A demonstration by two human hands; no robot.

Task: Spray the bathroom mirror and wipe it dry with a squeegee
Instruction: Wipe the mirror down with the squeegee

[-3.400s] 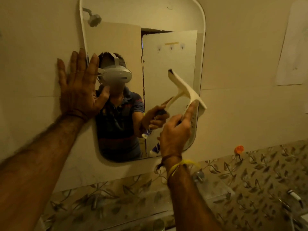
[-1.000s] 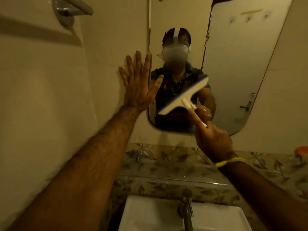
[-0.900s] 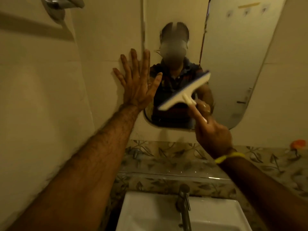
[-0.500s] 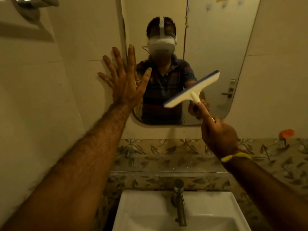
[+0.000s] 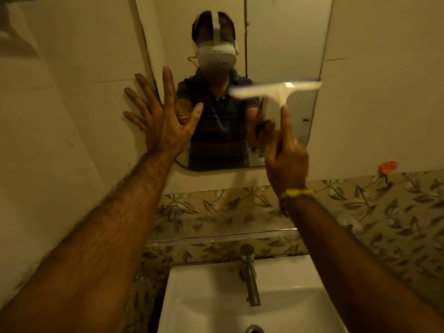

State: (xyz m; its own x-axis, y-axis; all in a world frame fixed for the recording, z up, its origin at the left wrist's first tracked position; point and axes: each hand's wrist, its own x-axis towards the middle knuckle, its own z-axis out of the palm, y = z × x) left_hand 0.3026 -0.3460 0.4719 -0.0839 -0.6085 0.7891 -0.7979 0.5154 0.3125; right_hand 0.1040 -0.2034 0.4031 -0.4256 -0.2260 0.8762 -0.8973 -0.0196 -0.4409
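Note:
The rounded wall mirror [image 5: 283,51] hangs above the basin and reflects a person in a striped shirt. My right hand [image 5: 287,157] grips the handle of a white squeegee [image 5: 276,89], index finger stretched up along the handle. Its blade lies nearly level across the mirror's right half, slightly blurred. My left hand [image 5: 163,116] is flat with fingers spread, pressed over the mirror's left edge and the wall beside it. No spray bottle is in view.
A white basin [image 5: 295,306] with a metal tap [image 5: 249,275] sits directly below. A glass shelf [image 5: 216,233] runs across leaf-patterned tiles [image 5: 384,217] under the mirror. An orange hook [image 5: 387,167] is on the wall at right.
The squeegee blade has swung from a slant to nearly level and shifted right across the mirror. My left hand stays pressed at the mirror's left edge. The view has tilted down.

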